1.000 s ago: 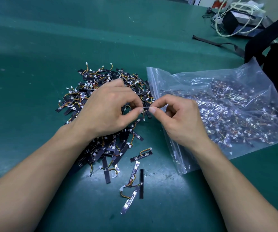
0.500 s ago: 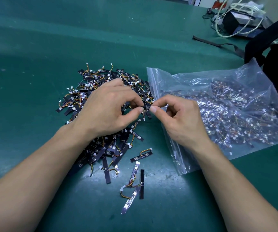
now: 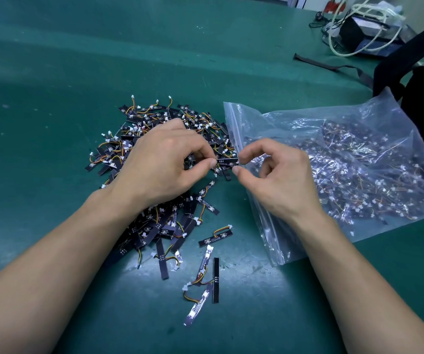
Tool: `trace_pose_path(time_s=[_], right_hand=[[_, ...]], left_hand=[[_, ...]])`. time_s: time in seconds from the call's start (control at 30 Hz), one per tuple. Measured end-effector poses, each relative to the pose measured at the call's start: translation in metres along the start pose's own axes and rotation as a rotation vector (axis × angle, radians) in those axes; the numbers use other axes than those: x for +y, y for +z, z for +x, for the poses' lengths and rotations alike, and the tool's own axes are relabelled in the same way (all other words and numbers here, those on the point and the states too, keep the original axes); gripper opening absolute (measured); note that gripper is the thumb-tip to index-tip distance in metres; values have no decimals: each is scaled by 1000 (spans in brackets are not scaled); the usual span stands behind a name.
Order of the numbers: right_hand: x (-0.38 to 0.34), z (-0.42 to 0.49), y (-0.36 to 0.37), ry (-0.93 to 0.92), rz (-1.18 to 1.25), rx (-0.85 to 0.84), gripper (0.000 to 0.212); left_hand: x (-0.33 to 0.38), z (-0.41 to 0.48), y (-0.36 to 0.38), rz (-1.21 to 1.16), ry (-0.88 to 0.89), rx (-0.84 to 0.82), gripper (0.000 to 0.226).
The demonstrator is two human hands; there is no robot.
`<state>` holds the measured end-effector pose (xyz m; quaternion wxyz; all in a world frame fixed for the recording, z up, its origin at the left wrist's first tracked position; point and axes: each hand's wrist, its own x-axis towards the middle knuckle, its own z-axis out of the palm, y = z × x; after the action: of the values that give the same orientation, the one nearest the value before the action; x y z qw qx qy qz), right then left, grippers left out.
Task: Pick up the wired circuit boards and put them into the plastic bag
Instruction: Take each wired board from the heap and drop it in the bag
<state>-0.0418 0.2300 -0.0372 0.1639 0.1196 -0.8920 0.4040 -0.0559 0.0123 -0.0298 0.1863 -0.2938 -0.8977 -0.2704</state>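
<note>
A green worktop (image 3: 52,98) carries a dense heap of wired circuit boards (image 3: 119,152) at its centre, with a few stray boards (image 3: 215,279) lying apart on the near side. Hard against the heap's right edge lies a clear plastic bag (image 3: 359,154) holding many more. Toward the far right corner sit a black strap (image 3: 333,67) and a black box (image 3: 359,34) draped with white cables (image 3: 374,11).

Nothing legible: no text, label, brand, number or sign. Faint pale print on the black boards (image 3: 213,239), too small and blurred to read.
</note>
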Motion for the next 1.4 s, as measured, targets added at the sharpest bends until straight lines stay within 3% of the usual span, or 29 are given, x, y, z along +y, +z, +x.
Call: trace_pose_path(time_s=[0.13,0.3,0.63,0.93,1.13,1.27,1.4], right_hand=[[6,4,-2,93,-51,7,23],[9,5,-3,149,-70,25,15],[6,13,-14,277,165,254,22],[1,16,-24,273,344,406,21],[-2,16,-26,262,420,494,19],[-2,16,-27,248,425,508,20],[-1,15,-25,235,399,456,21]], left_hand=[[-2,0,0,0,-49,15,18],[-5,0,1,13,-121,51,25],[-3,7,-6,33,-392,108,22],[20,52,8,48,-590,-141,33],[36,90,35,-75,-703,-156,30],[47,103,48,-259,-627,-244,27],[41,91,35,-212,-511,-258,27]])
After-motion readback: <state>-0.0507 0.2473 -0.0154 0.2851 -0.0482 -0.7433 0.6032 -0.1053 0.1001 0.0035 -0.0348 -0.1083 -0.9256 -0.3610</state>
